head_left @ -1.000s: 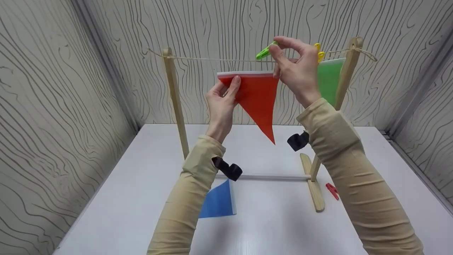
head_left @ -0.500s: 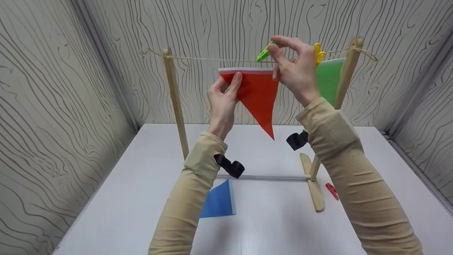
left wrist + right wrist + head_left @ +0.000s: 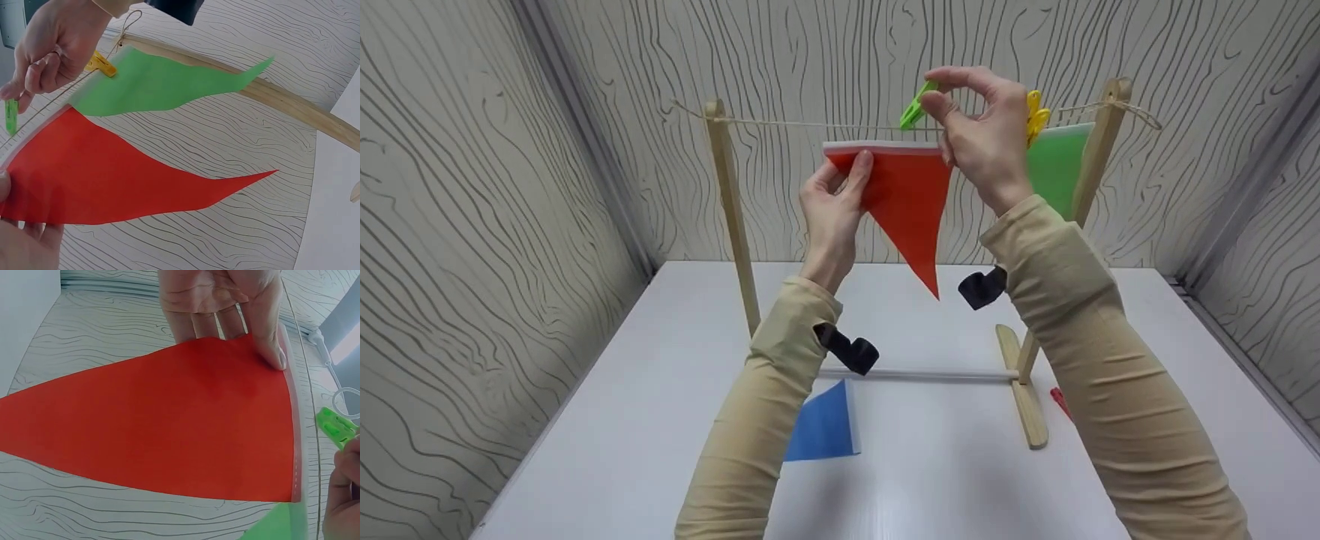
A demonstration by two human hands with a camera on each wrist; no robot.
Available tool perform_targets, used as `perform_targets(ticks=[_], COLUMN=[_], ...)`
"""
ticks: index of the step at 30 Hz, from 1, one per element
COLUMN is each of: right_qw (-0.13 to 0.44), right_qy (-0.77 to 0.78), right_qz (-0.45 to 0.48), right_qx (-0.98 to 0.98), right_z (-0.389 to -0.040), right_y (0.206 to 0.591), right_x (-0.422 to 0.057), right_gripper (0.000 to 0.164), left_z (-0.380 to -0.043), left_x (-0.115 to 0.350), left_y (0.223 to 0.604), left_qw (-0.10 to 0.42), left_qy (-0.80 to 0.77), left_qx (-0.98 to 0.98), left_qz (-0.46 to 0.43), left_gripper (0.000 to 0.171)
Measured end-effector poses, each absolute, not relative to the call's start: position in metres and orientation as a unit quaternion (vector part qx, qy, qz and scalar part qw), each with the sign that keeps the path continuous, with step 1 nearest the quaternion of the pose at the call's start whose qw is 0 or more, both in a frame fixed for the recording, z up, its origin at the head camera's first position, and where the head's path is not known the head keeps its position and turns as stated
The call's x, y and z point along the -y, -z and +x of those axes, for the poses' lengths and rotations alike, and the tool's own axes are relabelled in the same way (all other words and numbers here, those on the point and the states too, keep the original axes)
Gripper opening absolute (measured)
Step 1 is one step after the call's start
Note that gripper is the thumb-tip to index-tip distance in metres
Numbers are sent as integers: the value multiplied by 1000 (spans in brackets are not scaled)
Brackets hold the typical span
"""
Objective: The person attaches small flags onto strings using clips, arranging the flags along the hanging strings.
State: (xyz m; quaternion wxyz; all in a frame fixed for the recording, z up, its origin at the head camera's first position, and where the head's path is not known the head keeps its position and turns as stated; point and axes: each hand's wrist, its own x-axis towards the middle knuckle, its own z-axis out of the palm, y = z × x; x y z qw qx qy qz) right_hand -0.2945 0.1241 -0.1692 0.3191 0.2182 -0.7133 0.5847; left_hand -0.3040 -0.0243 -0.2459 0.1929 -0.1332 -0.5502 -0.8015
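Observation:
My left hand (image 3: 832,214) pinches a red triangular pennant (image 3: 911,191) near the left end of its white top edge, thumb in front. The pennant's tip hangs down. In the right wrist view its edge runs beside the string (image 3: 309,382), with a narrow gap between them. My right hand (image 3: 986,135) pinches a green clothespin (image 3: 919,106) between thumb and forefinger, its nose tilted down at the string. In the left wrist view, the right hand's other fingers are curled beside the red pennant's upper corner, seemingly apart from it.
The string spans two wooden posts (image 3: 731,217) (image 3: 1099,157). A green pennant (image 3: 1057,169) hangs at its right end by yellow clothespins (image 3: 1036,120). A blue pennant (image 3: 829,424) and a partly covered red clothespin (image 3: 1060,403) lie on the white table (image 3: 930,465).
The red pennant has risen slightly toward the string. My right hand has shifted a little left and up, and the green clothespin stands steeper. Both grips stay the same.

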Motion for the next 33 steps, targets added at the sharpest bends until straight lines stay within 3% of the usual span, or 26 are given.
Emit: perform_targets(ticks=[10, 33], right_qw=[372, 309], right_qy=[-497, -441], right_qz=[217, 240], right_qx=[753, 808], right_z=[-299, -298], right_y=[163, 154], right_x=[-120, -118], right_gripper=[24, 18], left_z=[-308, -307], left_x=[24, 24], left_y=[242, 238], left_qw=[207, 214], left_qy=[794, 785], left_qx=[557, 562], left_qz=[-131, -147], left_gripper=[26, 25])
